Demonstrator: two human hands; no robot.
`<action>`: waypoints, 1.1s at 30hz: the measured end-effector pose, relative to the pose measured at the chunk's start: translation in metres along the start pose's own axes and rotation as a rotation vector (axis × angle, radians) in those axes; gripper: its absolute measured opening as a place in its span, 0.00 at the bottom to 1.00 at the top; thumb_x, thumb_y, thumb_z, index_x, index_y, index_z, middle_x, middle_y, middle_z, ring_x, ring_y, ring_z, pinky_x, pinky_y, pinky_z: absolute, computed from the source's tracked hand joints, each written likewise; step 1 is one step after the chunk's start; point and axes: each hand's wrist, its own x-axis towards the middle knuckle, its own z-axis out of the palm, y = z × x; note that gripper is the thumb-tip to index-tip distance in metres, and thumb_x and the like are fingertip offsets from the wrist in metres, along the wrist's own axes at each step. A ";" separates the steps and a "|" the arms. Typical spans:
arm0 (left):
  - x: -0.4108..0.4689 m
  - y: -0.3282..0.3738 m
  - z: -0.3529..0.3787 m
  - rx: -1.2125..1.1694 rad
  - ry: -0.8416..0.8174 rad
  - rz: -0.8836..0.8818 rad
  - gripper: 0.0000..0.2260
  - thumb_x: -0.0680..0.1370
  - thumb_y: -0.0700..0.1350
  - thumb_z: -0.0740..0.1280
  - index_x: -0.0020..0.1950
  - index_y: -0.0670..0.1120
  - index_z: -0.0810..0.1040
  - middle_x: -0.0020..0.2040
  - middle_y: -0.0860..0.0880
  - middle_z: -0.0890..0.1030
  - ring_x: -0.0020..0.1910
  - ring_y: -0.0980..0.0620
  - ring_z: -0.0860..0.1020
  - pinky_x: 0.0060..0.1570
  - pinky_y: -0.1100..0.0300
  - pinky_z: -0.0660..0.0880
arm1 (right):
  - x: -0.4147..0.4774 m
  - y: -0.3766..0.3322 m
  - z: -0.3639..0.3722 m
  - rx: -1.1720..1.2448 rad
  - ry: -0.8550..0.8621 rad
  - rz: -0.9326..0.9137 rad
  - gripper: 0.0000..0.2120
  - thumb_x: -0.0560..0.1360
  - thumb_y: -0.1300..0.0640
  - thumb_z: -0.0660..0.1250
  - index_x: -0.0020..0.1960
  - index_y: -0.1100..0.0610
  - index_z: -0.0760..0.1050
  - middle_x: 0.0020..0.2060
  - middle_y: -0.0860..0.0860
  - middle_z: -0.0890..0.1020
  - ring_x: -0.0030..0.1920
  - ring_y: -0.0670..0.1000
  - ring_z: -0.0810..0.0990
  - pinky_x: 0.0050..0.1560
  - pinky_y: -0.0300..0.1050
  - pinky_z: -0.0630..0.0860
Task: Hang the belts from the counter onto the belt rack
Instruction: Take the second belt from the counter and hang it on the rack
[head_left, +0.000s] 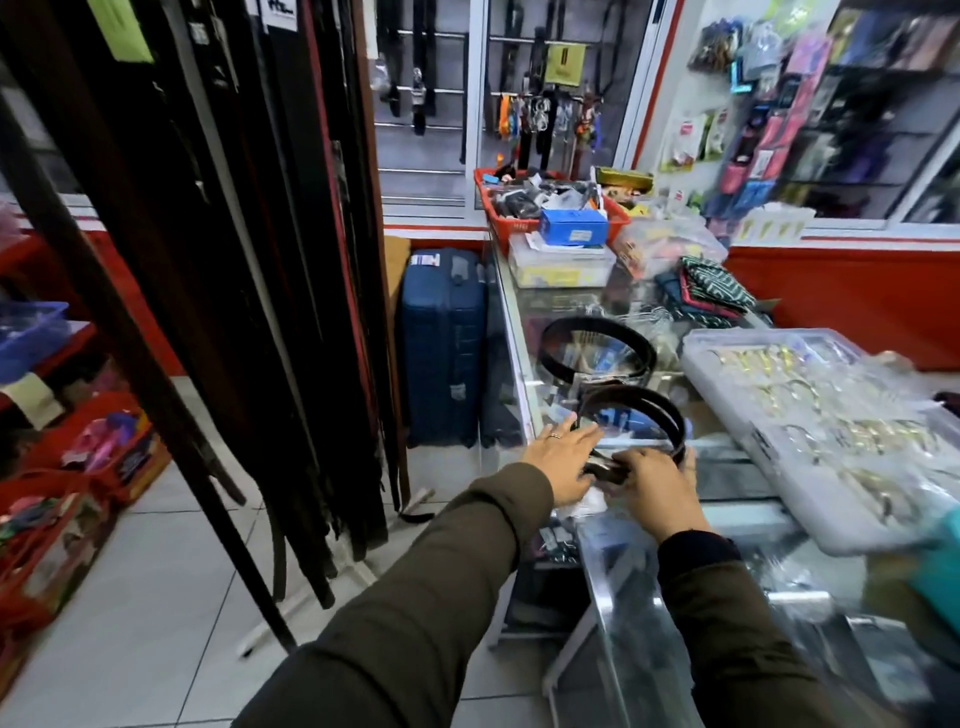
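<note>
reaching over the near end of the glass-topped display counter (727, 483), both hands close on the nearer coiled dark brown leather belt (636, 413), which stands on edge on the glass. the left hand (563, 460), wearing a ring, lies spread and flat with its fingers against the coil's left flank; whether those fingers actually clasp the strap cannot be told. the right hand (657, 488) wraps the near part of the coil, where the strap ends overlap, and appears to be grasping it, though the thumb side is hidden. the coil's opening faces along the counter, and its bulk extends away from the hands toward the counter's far end. a second coiled black leather belt (597, 353) rests farther along the counter, apart from the first and untouched. the tall rack of hanging dark belts (249, 260) stands on the floor off the counter's left side, so the left hand is the nearer one to it. judged from this layout, the belt must be lifted clear of the glass, uncoiled, and carried leftward off the counter. a grey plastic tray of gold rings (810, 415) occupies the counter's right side, just beside the coil.
</note>
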 end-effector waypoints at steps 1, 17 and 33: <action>0.004 0.001 0.000 0.009 -0.025 -0.004 0.30 0.83 0.46 0.61 0.82 0.45 0.53 0.83 0.47 0.55 0.83 0.44 0.47 0.80 0.45 0.46 | 0.000 0.001 -0.003 0.028 0.019 -0.003 0.18 0.74 0.44 0.71 0.61 0.51 0.81 0.58 0.54 0.85 0.67 0.55 0.78 0.78 0.59 0.47; -0.006 -0.021 -0.011 0.303 0.237 0.028 0.17 0.80 0.51 0.64 0.69 0.50 0.76 0.66 0.48 0.77 0.67 0.43 0.73 0.73 0.47 0.61 | 0.002 -0.015 -0.025 0.210 0.006 -0.098 0.17 0.73 0.62 0.71 0.60 0.50 0.84 0.54 0.55 0.87 0.59 0.59 0.83 0.57 0.54 0.80; -0.124 -0.106 -0.057 -0.131 0.706 -0.105 0.15 0.74 0.50 0.70 0.60 0.53 0.81 0.64 0.53 0.75 0.66 0.53 0.70 0.67 0.59 0.64 | 0.014 -0.137 -0.046 0.311 0.064 -0.481 0.18 0.76 0.62 0.68 0.64 0.49 0.82 0.59 0.51 0.85 0.62 0.56 0.81 0.60 0.51 0.77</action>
